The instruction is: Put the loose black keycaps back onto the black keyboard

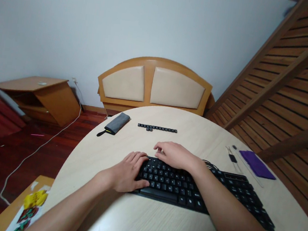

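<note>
keyboard (190, 189), black, lies on the round table (135, 218) at the near middle, running off toward 4 o'clock. left hand (128, 172) rests on its 9 o'clock end, thumb against the front edge, gripping nothing. right hand (175, 155) lies flat over the back rows, fingers loose. at 12 o'clock, well apart, a row of loose keycaps (157, 128); grey pouch (116, 123) at 11.

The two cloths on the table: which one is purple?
The flat cloth at the right edge, past the keyboard, is purple; the folded one at the far left is grey.
</note>
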A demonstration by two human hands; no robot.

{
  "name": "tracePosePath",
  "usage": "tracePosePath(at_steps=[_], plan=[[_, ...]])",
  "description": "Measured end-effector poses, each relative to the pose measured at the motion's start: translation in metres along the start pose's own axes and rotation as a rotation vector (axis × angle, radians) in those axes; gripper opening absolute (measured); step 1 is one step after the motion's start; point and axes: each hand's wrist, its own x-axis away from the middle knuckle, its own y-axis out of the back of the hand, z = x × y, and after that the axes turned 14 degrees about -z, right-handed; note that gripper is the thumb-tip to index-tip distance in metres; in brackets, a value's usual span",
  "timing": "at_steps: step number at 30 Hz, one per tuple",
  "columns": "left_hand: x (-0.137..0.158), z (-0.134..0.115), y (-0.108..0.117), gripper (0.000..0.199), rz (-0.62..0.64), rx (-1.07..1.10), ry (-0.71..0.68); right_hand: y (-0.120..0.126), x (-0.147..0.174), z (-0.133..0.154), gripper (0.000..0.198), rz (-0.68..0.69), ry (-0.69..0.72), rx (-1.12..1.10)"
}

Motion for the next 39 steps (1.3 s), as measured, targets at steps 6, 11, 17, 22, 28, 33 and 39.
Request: tracePosePath(at_steps=[6,11,17,22,28,33,39], plan=[[0.000,0.011,-0.011,0.071,0.006,0.046,-0.001,-0.017,-0.052,-0.015,0.049,-0.037,-0.126,0.214],[0.001,0.017,-0.015,0.075,0.019,0.077,0.016,-0.035,-0.080,-0.022,0.051,-0.070,-0.173,0.260],[-0.001,0.010,-0.009,0.076,0.089,0.060,0.065,-0.045,-0.090,-0.021,0.046,-0.114,-0.180,0.278],[-0.003,0.006,-0.004,0.076,0.108,0.043,0.070,-0.046,-0.090,-0.022,0.039,-0.126,-0.183,0.278],[-0.002,0.007,-0.004,0.074,0.104,0.049,0.053,-0.038,-0.073,-0.019,0.027,-0.117,-0.166,0.254],[-0.001,0.008,-0.005,0.073,0.078,0.046,0.030,-0.024,-0.044,-0.010,0.019,-0.080,-0.147,0.193],[-0.003,0.002,0.001,0.076,0.137,-0.005,0.062,-0.006,-0.007,0.001,0.016,-0.021,-0.094,-0.111]])
